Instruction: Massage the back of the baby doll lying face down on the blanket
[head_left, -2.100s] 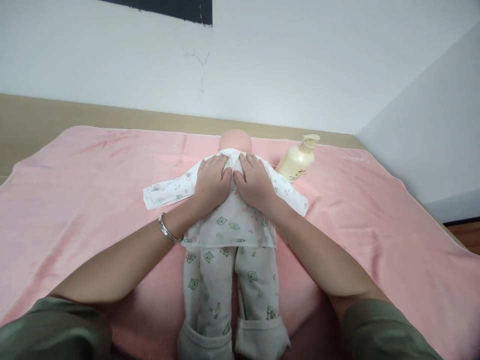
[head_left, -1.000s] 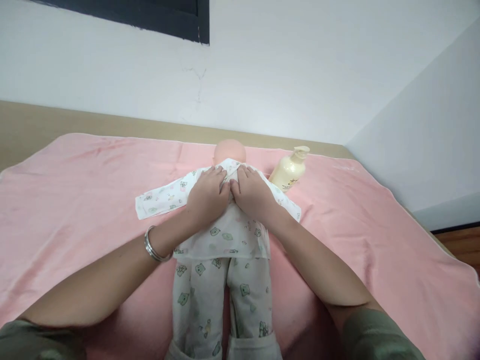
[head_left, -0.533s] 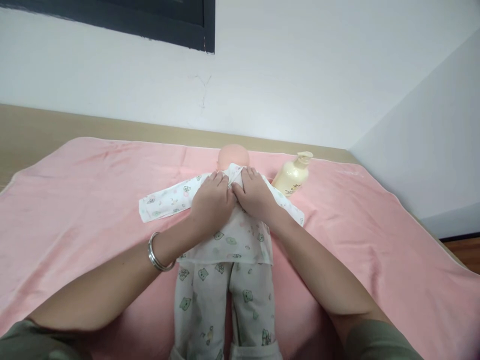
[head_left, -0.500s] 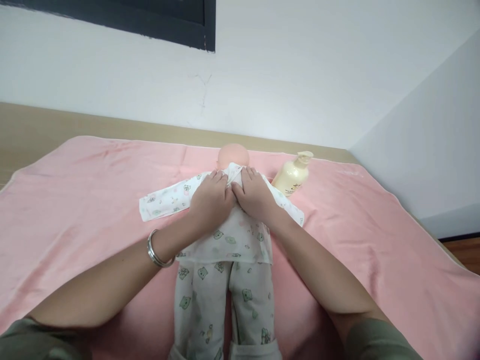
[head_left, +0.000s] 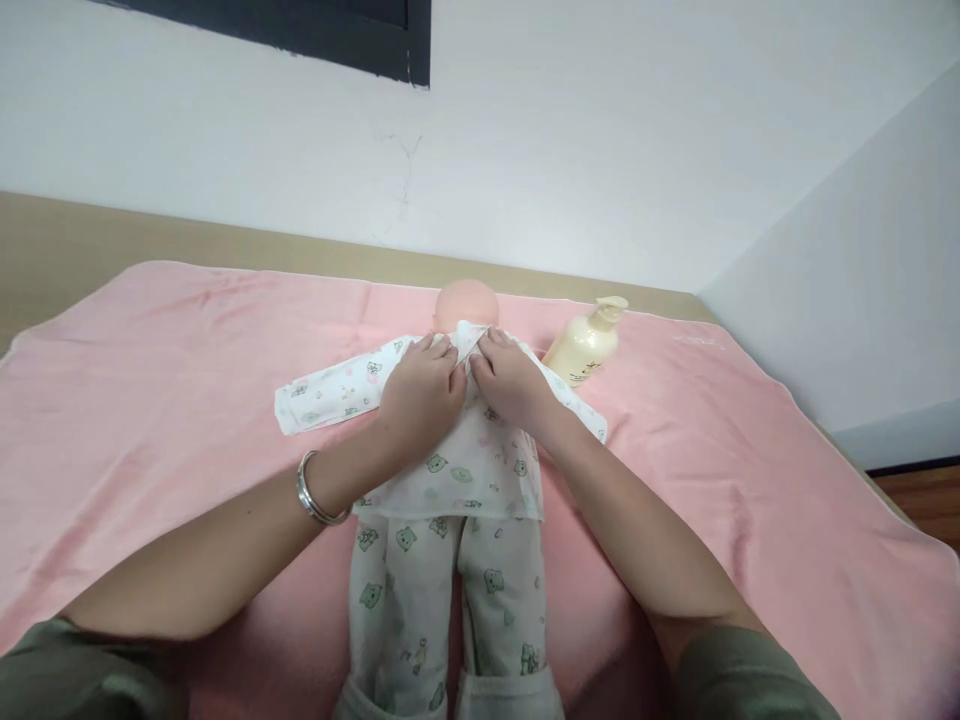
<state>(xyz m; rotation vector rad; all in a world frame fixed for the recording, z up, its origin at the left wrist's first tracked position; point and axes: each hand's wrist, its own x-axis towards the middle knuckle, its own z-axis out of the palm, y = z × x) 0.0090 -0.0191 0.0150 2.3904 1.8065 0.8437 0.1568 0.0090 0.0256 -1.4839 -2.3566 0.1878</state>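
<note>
A doll lies stretched out on a pink blanket, its smooth bald head [head_left: 466,303] away from me. It wears a white baby shirt [head_left: 457,480] with small green and pink animal prints, and matching trousers [head_left: 409,600]. At the shirt's neckline, my left hand [head_left: 424,390] has its fingers closed on the fabric on the left side. My right hand [head_left: 514,380] pinches the collar edge just right of it, thumb toward the middle. Between both hands the collar stands up in a small fold. The doll's chest is mostly covered by my hands.
Right of the doll's shoulder a cream pump bottle [head_left: 583,345] leans over beside the sleeve. The pink blanket [head_left: 150,350] covers a wooden surface [head_left: 75,225] against a white wall [head_left: 562,130]. A dark frame [head_left: 360,40] hangs above.
My right fingers have shifted slightly at the collar, and the fold between my hands has changed shape. My left hand stays nearly in place. The whole view has moved a little.
</note>
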